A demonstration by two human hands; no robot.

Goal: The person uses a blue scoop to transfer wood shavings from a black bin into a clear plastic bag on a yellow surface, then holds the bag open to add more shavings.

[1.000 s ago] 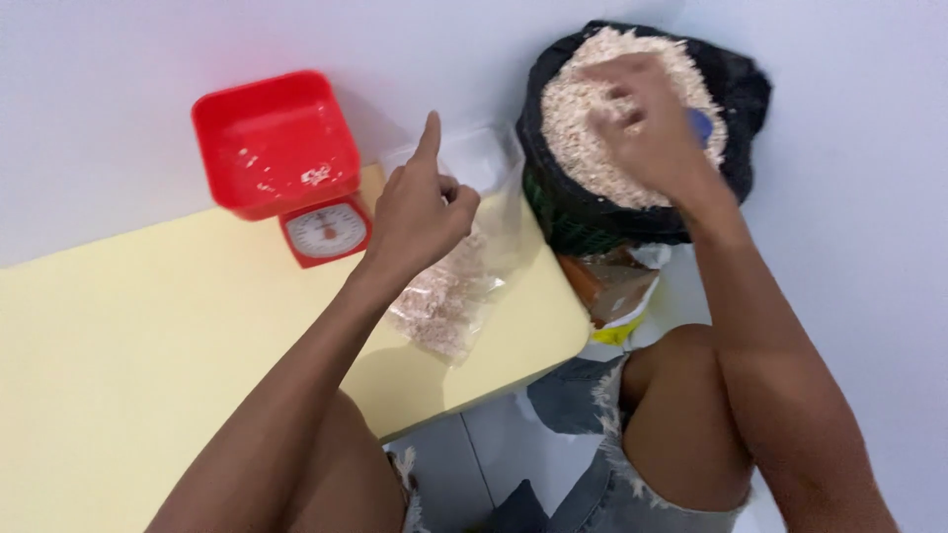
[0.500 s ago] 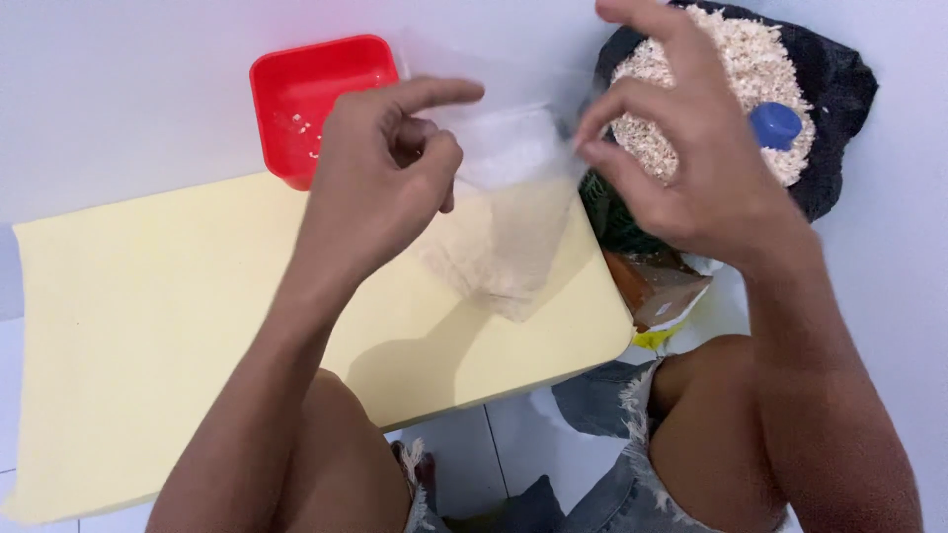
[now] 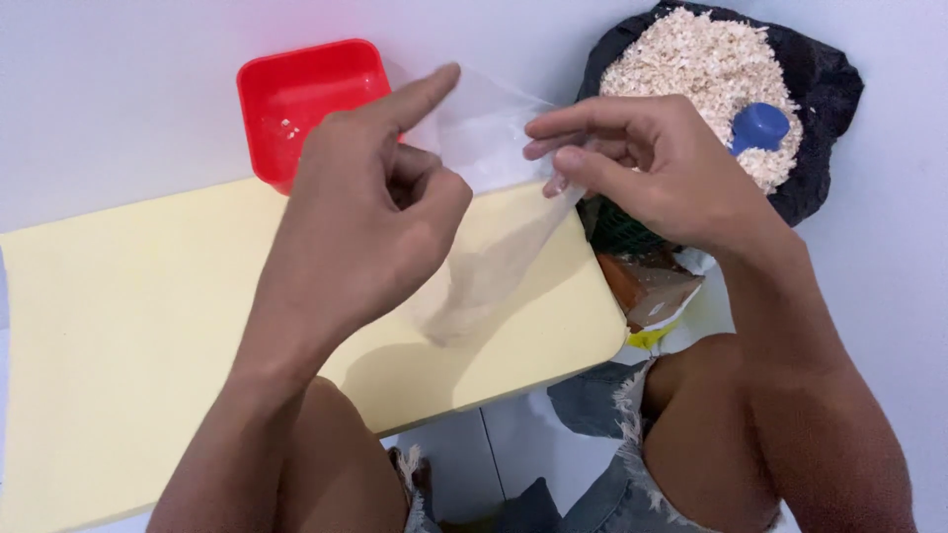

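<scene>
Two hands, the left hand (image 3: 370, 232) and the right hand (image 3: 647, 173), pinch the top of a clear plastic bag (image 3: 489, 212) above the yellow board (image 3: 118, 326), hiding part of the red tub (image 3: 306, 94), near a black sack (image 3: 825, 84) of pale flakes (image 3: 691, 59) with a blue scoop (image 3: 758, 126).

Left hand (image 3: 370, 212) raised, forefinger extended, right hand (image 3: 652, 168) pinching, fingertips facing
</scene>
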